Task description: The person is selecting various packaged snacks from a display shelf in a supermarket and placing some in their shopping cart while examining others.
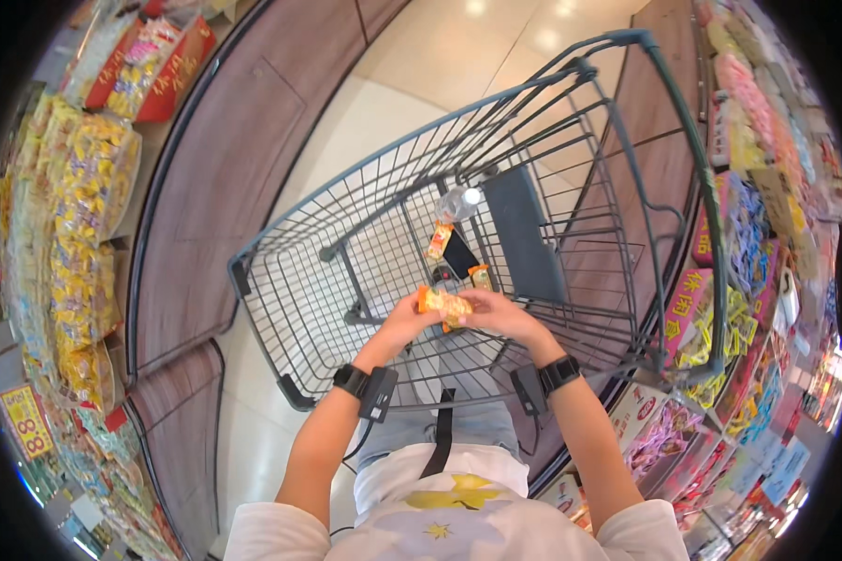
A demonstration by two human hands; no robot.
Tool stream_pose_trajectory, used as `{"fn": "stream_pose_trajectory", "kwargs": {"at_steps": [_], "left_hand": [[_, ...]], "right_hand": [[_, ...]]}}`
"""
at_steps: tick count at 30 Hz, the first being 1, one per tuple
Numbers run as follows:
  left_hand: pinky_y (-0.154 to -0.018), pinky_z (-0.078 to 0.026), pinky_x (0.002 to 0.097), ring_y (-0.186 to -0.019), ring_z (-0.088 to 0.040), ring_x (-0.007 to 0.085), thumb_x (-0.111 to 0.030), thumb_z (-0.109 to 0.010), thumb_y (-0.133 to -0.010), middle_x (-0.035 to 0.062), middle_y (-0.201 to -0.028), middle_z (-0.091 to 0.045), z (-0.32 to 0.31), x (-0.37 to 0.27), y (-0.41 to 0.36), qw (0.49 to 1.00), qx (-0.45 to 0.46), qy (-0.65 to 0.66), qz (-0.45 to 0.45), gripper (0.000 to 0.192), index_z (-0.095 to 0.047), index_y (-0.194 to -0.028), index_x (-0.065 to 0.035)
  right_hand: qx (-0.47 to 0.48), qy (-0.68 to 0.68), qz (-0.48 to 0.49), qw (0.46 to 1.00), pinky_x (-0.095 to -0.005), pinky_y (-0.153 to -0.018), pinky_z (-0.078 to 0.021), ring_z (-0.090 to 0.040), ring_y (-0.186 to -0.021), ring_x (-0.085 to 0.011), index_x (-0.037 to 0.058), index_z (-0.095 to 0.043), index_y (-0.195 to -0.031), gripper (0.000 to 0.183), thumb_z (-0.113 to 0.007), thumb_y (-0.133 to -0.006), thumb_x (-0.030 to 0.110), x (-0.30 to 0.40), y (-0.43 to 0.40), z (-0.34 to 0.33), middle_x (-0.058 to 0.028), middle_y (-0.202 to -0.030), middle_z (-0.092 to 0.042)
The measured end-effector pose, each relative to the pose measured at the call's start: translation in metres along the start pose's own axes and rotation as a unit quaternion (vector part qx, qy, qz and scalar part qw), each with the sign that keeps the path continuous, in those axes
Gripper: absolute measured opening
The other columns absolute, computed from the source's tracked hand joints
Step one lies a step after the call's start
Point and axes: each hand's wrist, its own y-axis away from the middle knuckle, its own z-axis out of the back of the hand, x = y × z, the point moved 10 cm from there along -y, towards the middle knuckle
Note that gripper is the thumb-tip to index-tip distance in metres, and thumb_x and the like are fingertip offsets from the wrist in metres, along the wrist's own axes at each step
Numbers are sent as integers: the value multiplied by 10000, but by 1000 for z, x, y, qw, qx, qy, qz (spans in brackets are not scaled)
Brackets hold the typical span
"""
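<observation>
Between both hands is an orange-and-yellow wrapped snack packet (443, 303), held over the near side of a dark wire shopping cart (309, 280). My left hand (405, 322) grips its left end, and my right hand (495, 312) has its right end. Below in the cart lie a similar orange packet (440, 240), a flat black object (461, 254) and a clear plastic bottle with a white cap (455, 205). Another wrapped packet (480, 276) shows just beyond my right hand. Part of something orange under the held packet is hidden by my fingers.
Bagged sweets (88, 210) are stacked on the left shelf, above wood-look panels (231, 154). On the right, open boxes hold wrapped candy (726, 329). The cart's handle (702, 175) rises at the right, and a dark seat flap (523, 231) stands inside it. Pale floor tiles (421, 63) lie beyond.
</observation>
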Motion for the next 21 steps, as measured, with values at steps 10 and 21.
{"fn": "stream_pose_trajectory", "kwargs": {"at_steps": [10,21], "left_hand": [[-765,-429,237,-892,-517,103,-42,-661,-693,55,-966,-536,-18,-36,152,983,107,-61,-134,514,-370,-1117,-65],[-697,-434,212,-786,-525,84,-121,-710,-664,33,-880,-555,-75,-5,196,952,202,-192,-129,381,-454,-933,-36]], "right_hand": [[-110,126,171,971,-263,-723,-442,-534,-811,-138,3,-475,-1096,447,-653,-708,135,24,115,-114,-76,-953,-538],[-297,182,206,914,-270,-754,-432,-536,-841,-156,24,-479,-1109,380,-586,-775,169,8,246,-153,-91,-950,-533]]}}
